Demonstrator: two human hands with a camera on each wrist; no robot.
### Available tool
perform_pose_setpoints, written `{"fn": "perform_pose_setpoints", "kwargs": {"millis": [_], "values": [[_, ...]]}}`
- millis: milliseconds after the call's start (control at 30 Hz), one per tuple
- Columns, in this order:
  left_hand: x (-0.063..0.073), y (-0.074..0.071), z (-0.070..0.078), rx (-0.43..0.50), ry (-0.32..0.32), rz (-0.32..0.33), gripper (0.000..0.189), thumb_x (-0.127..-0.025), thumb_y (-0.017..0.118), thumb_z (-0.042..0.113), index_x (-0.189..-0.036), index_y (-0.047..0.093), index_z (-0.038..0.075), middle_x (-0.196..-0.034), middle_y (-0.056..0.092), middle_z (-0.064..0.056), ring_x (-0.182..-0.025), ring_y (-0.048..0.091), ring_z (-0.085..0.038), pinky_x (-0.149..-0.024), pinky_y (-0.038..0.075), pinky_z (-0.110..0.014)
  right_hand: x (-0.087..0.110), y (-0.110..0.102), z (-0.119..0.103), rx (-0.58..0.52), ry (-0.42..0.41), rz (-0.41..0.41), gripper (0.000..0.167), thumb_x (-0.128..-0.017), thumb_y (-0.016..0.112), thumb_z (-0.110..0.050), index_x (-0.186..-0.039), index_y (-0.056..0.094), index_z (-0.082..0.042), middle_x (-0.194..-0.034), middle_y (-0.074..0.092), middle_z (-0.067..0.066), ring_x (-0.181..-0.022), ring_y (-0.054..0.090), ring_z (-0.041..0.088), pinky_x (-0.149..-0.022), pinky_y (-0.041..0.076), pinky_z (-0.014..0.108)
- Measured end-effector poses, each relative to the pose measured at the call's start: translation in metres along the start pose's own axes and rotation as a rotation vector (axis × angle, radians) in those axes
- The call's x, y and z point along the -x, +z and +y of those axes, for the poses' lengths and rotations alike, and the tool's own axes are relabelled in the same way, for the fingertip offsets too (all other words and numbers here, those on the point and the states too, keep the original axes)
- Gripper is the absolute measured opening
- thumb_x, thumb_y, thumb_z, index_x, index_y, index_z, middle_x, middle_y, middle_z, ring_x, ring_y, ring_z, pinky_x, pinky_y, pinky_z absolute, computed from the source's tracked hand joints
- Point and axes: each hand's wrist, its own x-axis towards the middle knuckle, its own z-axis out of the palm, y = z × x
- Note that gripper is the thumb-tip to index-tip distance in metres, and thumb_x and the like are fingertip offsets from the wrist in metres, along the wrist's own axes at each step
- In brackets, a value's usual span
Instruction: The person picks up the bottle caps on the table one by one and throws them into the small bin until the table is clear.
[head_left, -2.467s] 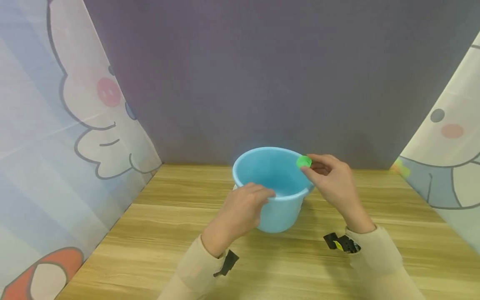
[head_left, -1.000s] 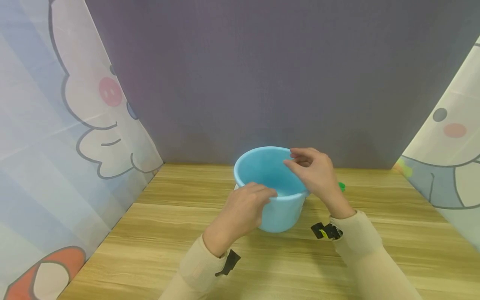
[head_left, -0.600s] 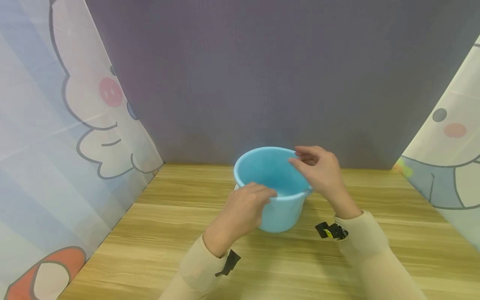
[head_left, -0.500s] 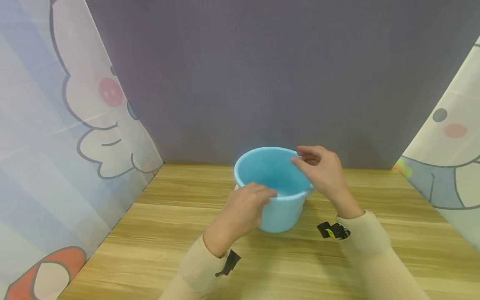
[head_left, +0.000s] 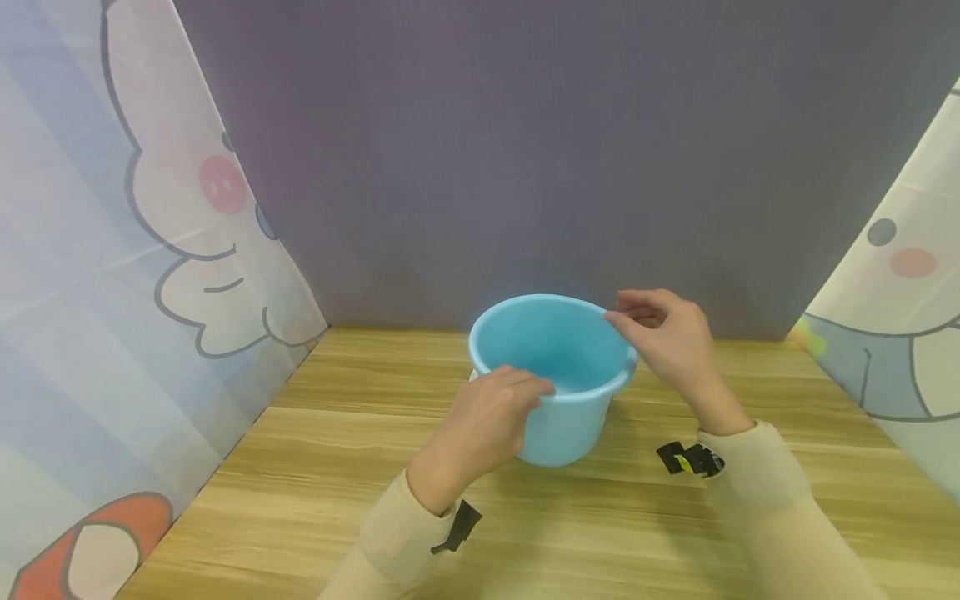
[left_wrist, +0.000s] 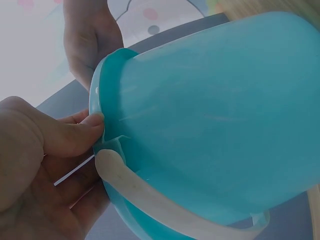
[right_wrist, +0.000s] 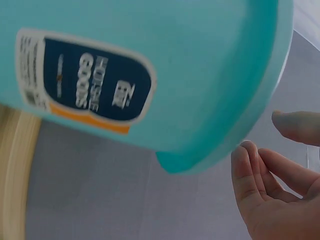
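Observation:
A light-blue plastic bucket (head_left: pixel 566 429) stands upright on the wood-grain table. My left hand (head_left: pixel 483 412) grips its near-left rim; in the left wrist view the thumb (left_wrist: pixel 75 134) presses the outside, with fingers on the other side of the rim. Beside that thumb, a white handle (left_wrist: pixel 160 205) hangs from the bucket. My right hand (head_left: pixel 671 337) is at the right rim, thumb and fingers apart, nothing between them. The right wrist view shows its fingertips (right_wrist: pixel 245 150) close to the rim. What lies deep inside the bucket is mostly hidden.
The wood-grain table (head_left: pixel 315 483) ends against a dark grey back panel (head_left: pixel 525 150). Cartoon-printed cloths hang at the left (head_left: pixel 75 275) and right (head_left: pixel 892 367). A dark printed label (right_wrist: pixel 97 80) is on the bucket's side.
The right hand held a small green cap over the rim, then let go; a green thing briefly showed behind the wrist. Since then the right hand has moved rightward. The left hand has stayed.

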Motion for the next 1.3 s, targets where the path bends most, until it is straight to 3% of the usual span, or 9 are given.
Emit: {"fn": "perform_pose_setpoints", "kwargs": {"millis": [233, 400, 667, 933, 1300], "values": [[0.0, -0.001, 0.0, -0.005, 0.0, -0.003, 0.033, -0.083, 0.071, -0.01, -0.107, 0.075, 0.013, -0.101, 0.075, 0.002, -0.094, 0.068, -0.019, -0.078, 0.058, -0.032, -0.002, -0.011, 0.007, 0.067, 0.022, -0.011, 0.048, -0.097, 0.068, -0.034, -0.131, 0.065, 0.0, -0.118, 0.068, 0.021, -0.101, 0.069, 0.037, -0.075, 0.049, 0.019], [0.0, 0.0, -0.001, -0.014, 0.005, 0.001, 0.035, -0.081, 0.07, -0.011, -0.107, 0.075, 0.013, -0.101, 0.074, 0.002, -0.094, 0.067, -0.019, -0.078, 0.058, -0.032, -0.004, -0.017, 0.015, 0.108, 0.004, 0.011, 0.047, -0.097, 0.069, -0.033, -0.13, 0.066, 0.001, -0.117, 0.068, 0.02, -0.101, 0.069, 0.038, -0.075, 0.047, 0.016], [0.001, 0.0, -0.001, -0.007, 0.001, 0.002, 0.032, -0.084, 0.069, -0.01, -0.106, 0.075, 0.012, -0.1, 0.074, 0.002, -0.094, 0.067, -0.019, -0.078, 0.058, -0.032, -0.008, -0.021, 0.028, 0.169, -0.019, 0.015, 0.05, -0.098, 0.068, -0.033, -0.13, 0.063, 0.005, -0.116, 0.065, 0.023, -0.1, 0.067, 0.039, -0.083, 0.05, 0.041], [0.001, -0.001, 0.001, -0.005, 0.0, -0.001, 0.036, -0.081, 0.069, -0.012, -0.107, 0.075, 0.013, -0.102, 0.075, 0.002, -0.095, 0.068, -0.019, -0.079, 0.058, -0.032, -0.014, -0.024, 0.05, 0.227, -0.014, -0.04, 0.049, -0.099, 0.066, -0.024, -0.13, 0.058, 0.013, -0.119, 0.061, 0.03, -0.101, 0.064, 0.045, -0.086, 0.052, 0.059], [0.0, -0.001, 0.001, -0.007, 0.0, -0.012, 0.037, -0.081, 0.07, -0.012, -0.108, 0.075, 0.013, -0.102, 0.075, 0.002, -0.096, 0.067, -0.019, -0.081, 0.058, -0.032, -0.021, -0.026, 0.073, 0.316, 0.063, -0.132, 0.051, -0.1, 0.063, -0.023, -0.132, 0.054, 0.017, -0.121, 0.056, 0.034, -0.108, 0.057, 0.048, -0.092, 0.046, 0.065]]}}
